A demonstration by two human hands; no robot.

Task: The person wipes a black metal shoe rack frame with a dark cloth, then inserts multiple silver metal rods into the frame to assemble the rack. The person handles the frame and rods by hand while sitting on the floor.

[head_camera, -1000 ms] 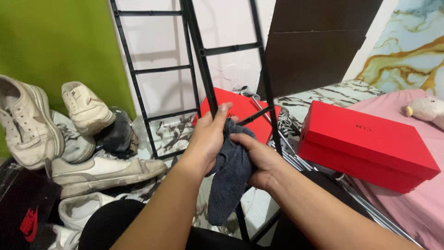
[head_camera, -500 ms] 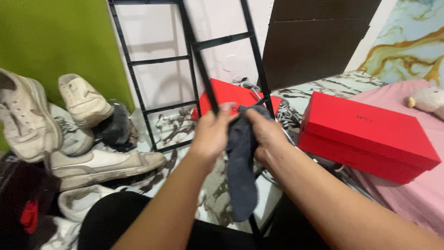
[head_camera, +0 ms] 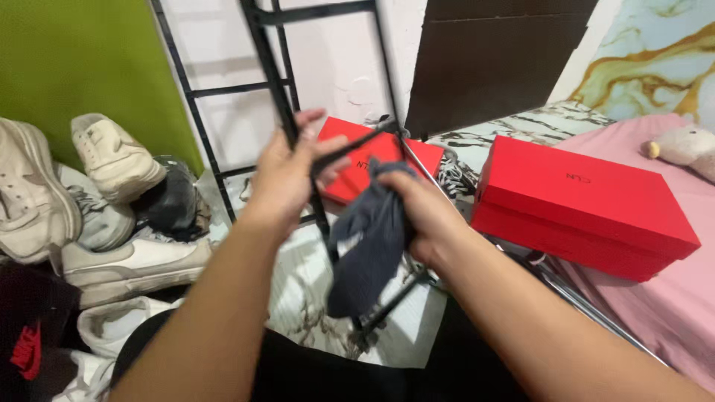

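Note:
My left hand (head_camera: 287, 175) grips an upright bar of a black metal rack frame (head_camera: 268, 67) that stands in front of me. Just to the right, my right hand (head_camera: 428, 216) is closed around a dark grey cloth (head_camera: 365, 249), which hangs down against the same bar, below the left hand. The two hands are close together but apart. A crossbar of the rack runs between them toward the right.
A heap of worn white sneakers (head_camera: 112, 160) lies at the left by a green wall. One red shoebox (head_camera: 588, 205) sits on a pink bed at the right, another red box (head_camera: 372, 160) lies behind the rack. A plush toy (head_camera: 681, 145) rests at far right.
The rack has shifted to the left and my left hand moved up and left along its bar. My right hand with the cloth has dropped slightly, away from the left hand.

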